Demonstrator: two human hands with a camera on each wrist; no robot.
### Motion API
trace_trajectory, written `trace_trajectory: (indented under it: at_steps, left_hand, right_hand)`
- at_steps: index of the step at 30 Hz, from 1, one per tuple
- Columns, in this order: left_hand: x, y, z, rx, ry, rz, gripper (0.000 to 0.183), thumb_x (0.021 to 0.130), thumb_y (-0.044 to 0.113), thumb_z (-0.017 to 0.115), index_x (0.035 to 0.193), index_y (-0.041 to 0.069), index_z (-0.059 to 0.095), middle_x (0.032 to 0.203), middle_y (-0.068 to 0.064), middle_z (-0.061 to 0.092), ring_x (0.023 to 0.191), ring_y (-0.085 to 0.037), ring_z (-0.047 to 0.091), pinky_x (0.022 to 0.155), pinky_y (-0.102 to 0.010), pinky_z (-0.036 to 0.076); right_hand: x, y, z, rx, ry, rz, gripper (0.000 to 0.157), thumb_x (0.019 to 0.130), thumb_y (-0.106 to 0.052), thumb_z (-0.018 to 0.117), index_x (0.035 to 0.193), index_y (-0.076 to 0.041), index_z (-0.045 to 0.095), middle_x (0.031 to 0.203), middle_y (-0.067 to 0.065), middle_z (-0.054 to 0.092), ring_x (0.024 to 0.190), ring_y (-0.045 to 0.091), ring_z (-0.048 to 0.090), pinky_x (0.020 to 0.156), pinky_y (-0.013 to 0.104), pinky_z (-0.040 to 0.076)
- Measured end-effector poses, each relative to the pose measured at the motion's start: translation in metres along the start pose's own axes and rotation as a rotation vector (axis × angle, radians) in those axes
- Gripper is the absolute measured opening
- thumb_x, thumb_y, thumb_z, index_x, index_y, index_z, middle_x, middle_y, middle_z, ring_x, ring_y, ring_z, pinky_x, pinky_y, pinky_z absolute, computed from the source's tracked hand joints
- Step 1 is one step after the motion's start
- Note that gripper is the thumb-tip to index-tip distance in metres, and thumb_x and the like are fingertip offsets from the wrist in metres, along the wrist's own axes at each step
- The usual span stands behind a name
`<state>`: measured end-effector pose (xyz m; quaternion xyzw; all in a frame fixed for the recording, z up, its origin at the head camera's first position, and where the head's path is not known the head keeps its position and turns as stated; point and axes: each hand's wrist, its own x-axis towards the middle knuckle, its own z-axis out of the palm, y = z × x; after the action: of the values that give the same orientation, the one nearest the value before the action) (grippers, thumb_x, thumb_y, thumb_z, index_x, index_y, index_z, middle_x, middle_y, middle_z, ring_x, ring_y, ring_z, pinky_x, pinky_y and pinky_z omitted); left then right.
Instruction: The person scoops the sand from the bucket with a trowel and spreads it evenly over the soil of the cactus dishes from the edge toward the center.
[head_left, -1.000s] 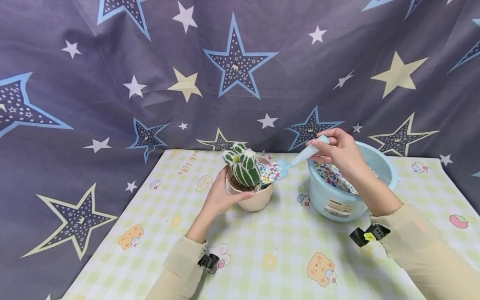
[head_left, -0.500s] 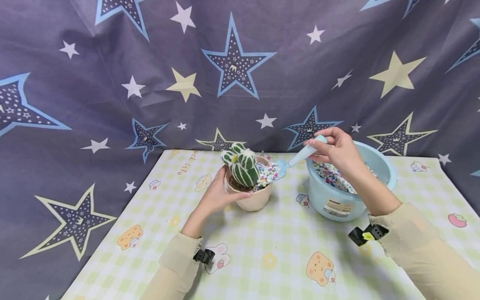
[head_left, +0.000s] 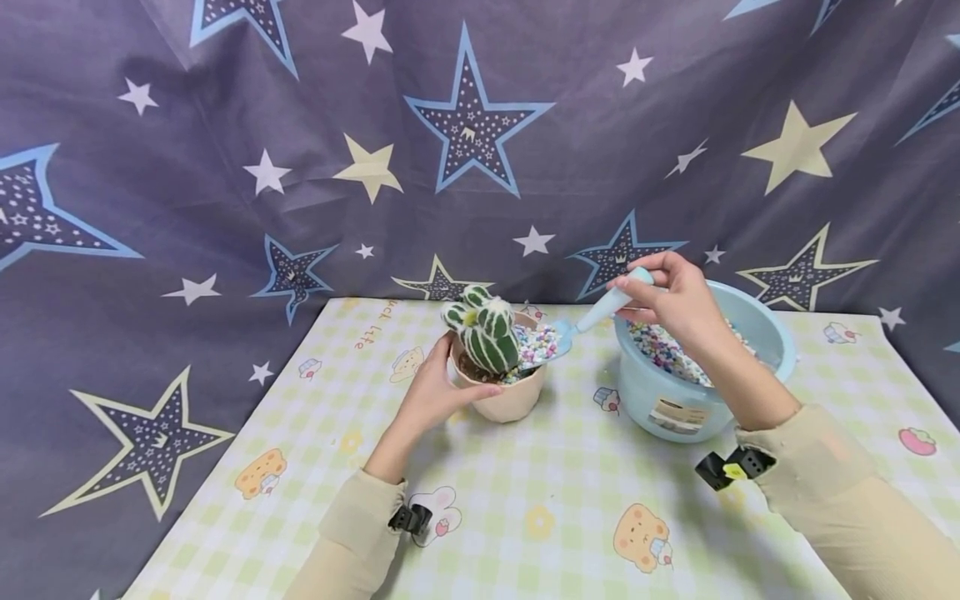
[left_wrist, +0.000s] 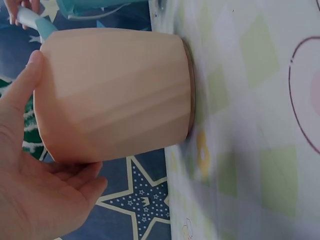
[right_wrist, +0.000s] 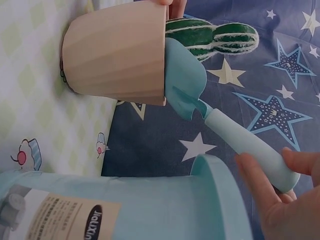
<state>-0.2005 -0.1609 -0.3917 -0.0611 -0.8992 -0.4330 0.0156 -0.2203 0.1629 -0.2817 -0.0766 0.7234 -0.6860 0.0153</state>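
Note:
A green cactus (head_left: 489, 337) with white fuzzy ridges stands in a beige flowerpot (head_left: 513, 402) on the table. My left hand (head_left: 435, 392) holds the pot from its left side, thumb across the front near the rim and fingers round the back. In my right hand (head_left: 678, 300) is a light blue hand trowel (head_left: 596, 315), pinched by the handle. Its blade (right_wrist: 185, 75) slants down over the pot's right rim, carrying colourful pebbles (head_left: 536, 343) beside the cactus. Dark soil shows in the pot left of the pebbles.
Just right of the pot stands a light blue bucket (head_left: 637, 392), partly filled with similar colourful pebbles (head_left: 667, 354); my right forearm passes over its rim. A checked cloth (head_left: 540, 475) covers the table, and a starry curtain (head_left: 315, 125) hangs behind it.
The trowel's blade has dipped slightly further into the pot, and pebbles have slid off it toward the cactus. My left hand stays on the pot.

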Motion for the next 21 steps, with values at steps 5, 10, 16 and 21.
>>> trace_trajectory:
  at_steps: [5,10,16,21]
  left_hand:
    - [-0.002,0.002,0.002,0.010,0.025,-0.023,0.121,0.068,0.054,0.088,0.159,0.010,0.021,0.162,-0.015,0.031,0.148,-0.034,0.033,0.123,-0.052,0.027]
    - [-0.005,0.006,0.005,0.000,0.044,-0.051,0.121,0.067,0.056,0.088,0.158,0.010,0.022,0.161,-0.014,0.031,0.148,-0.033,0.033,0.123,-0.051,0.027]
    - [-0.005,0.005,0.001,0.016,0.012,-0.032,0.121,0.068,0.056,0.087,0.158,0.008,0.021,0.161,-0.016,0.031,0.148,-0.035,0.033,0.123,-0.053,0.027]
    - [-0.001,-0.001,-0.008,0.014,-0.030,-0.005,0.117,0.070,0.050,0.087,0.158,0.010,0.022,0.162,-0.015,0.031,0.149,-0.034,0.032,0.124,-0.052,0.026]
  right_hand:
    - [0.000,-0.001,0.002,-0.019,0.005,-0.013,0.023,0.098,-0.011,0.063,0.114,-0.007,0.048,0.093,-0.009,0.071,0.084,0.002,0.073,0.078,0.025,0.062]
    - [0.000,-0.001,0.004,-0.040,0.010,-0.028,0.023,0.097,-0.011,0.063,0.114,-0.006,0.048,0.091,-0.012,0.071,0.085,0.001,0.073,0.078,0.024,0.062]
    - [0.000,-0.002,0.005,-0.058,0.012,-0.027,0.023,0.098,-0.012,0.064,0.114,-0.006,0.049,0.091,-0.012,0.070,0.085,0.001,0.072,0.078,0.025,0.062]
    - [-0.001,-0.004,0.006,-0.067,0.004,-0.032,0.025,0.097,-0.013,0.064,0.115,-0.005,0.049,0.090,-0.012,0.069,0.085,0.000,0.072,0.078,0.025,0.062]
